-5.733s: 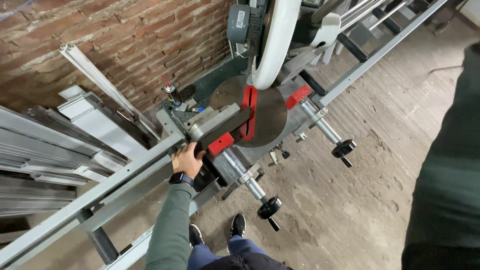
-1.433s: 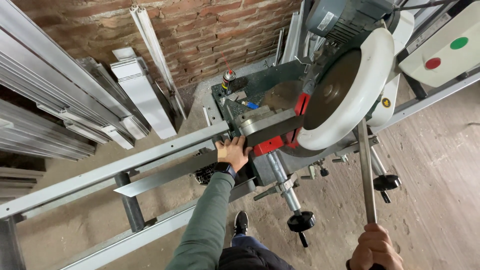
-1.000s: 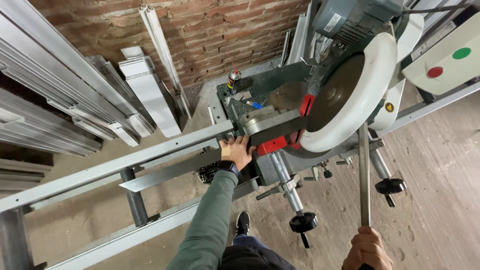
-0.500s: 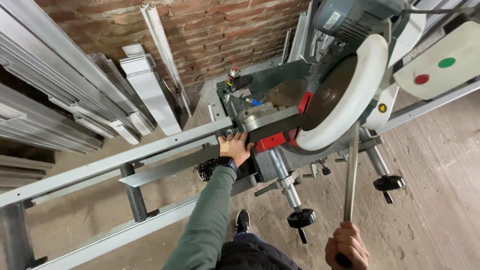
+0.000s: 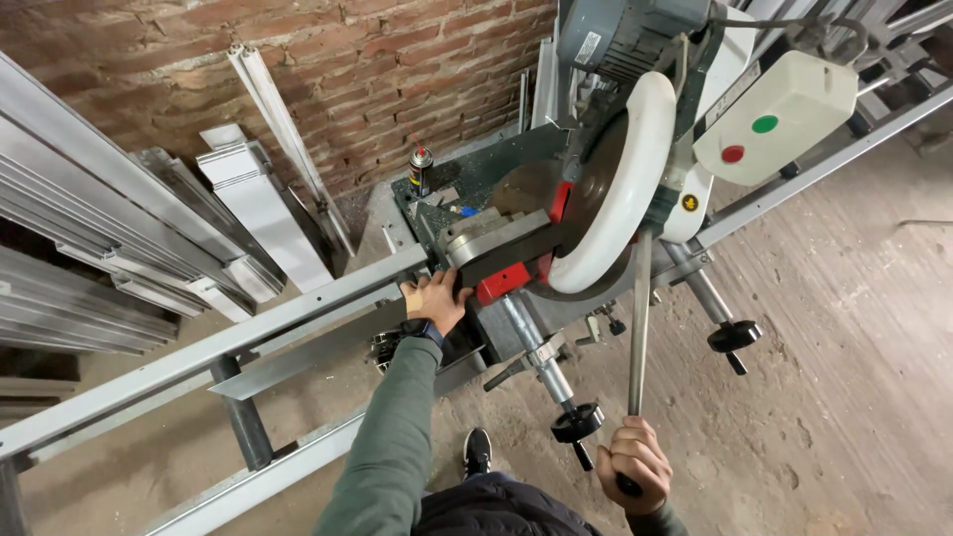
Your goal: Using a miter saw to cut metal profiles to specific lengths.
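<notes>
Two hands work: our left hand point(image 5: 435, 298) presses flat on the long grey aluminium profile point(image 5: 228, 337) at ten o'clock; our right hand point(image 5: 635, 463) clenches the saw's steel lever point(image 5: 638, 328).

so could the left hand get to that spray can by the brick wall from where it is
Probably not easily: the left hand presses the aluminium profile, and the saw's clamp block and table stand between it and the spray can.

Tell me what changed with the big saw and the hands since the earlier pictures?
The right hand came into view and took hold of the long lever handle, and the saw head has swung down toward the metal bar. The left hand stays pressed on the bar beside the red clamp.
</notes>
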